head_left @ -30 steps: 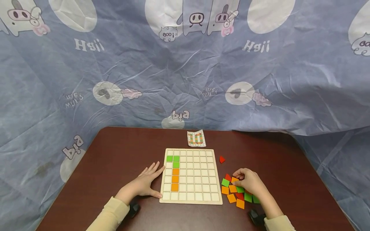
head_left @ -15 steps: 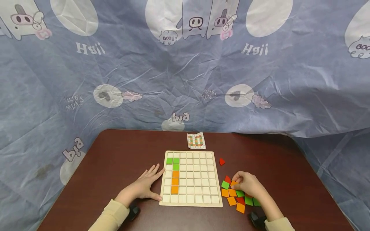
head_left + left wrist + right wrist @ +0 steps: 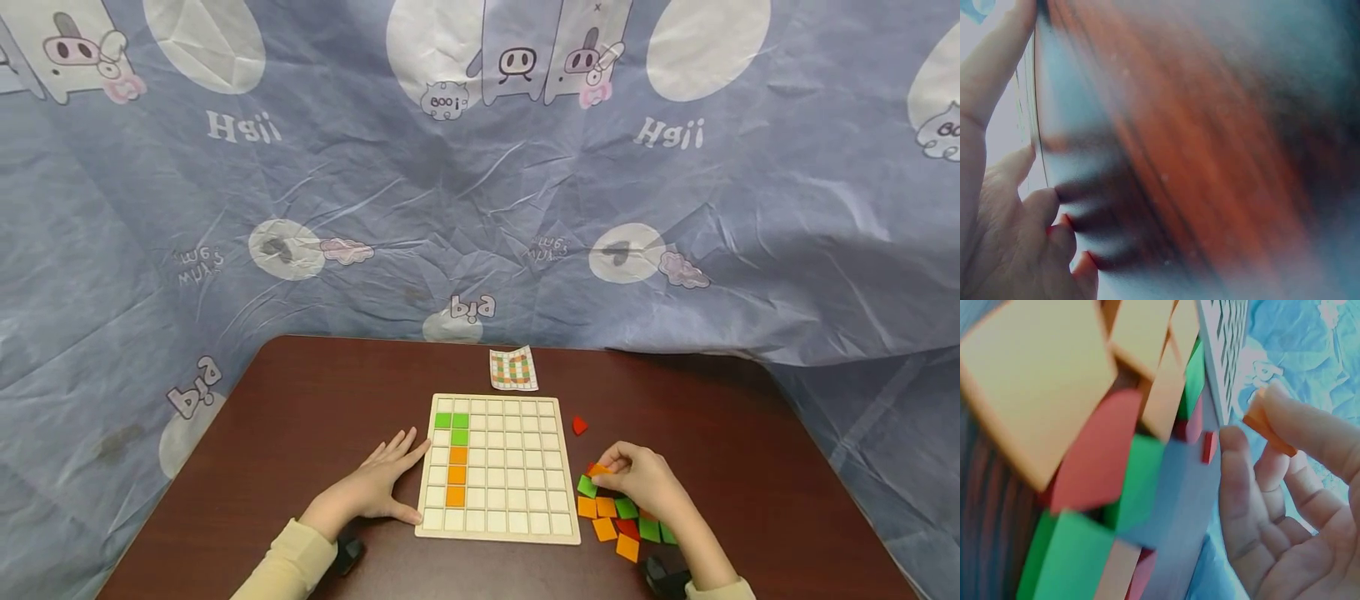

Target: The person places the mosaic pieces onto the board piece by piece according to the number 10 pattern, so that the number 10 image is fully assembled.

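A pale wooden grid board (image 3: 517,483) lies mid-table, with green tiles (image 3: 460,437) and a column of orange tiles (image 3: 457,475) set in its left cells. My left hand (image 3: 371,485) rests spread beside it, thumb and forefinger at the board's left edge. To the right, my right hand (image 3: 641,477) pinches an orange tile (image 3: 1267,428) between thumb and fingers, above the far end of the loose pile. In the right wrist view that tile is raised off the pile, where a green tile (image 3: 1075,556) and a red curved piece (image 3: 1100,453) lie.
Behind the board lies a small printed pattern card (image 3: 513,369). One red piece (image 3: 580,426) sits apart, right of the board. Loose orange tiles (image 3: 604,529) and others spread near the board's right edge. A printed cloth (image 3: 450,183) hangs behind the table (image 3: 360,375).
My right hand has taken up the orange tile from the pile and shifted slightly left with it. My left hand has stayed at the board's edge. The head view has tilted a little.
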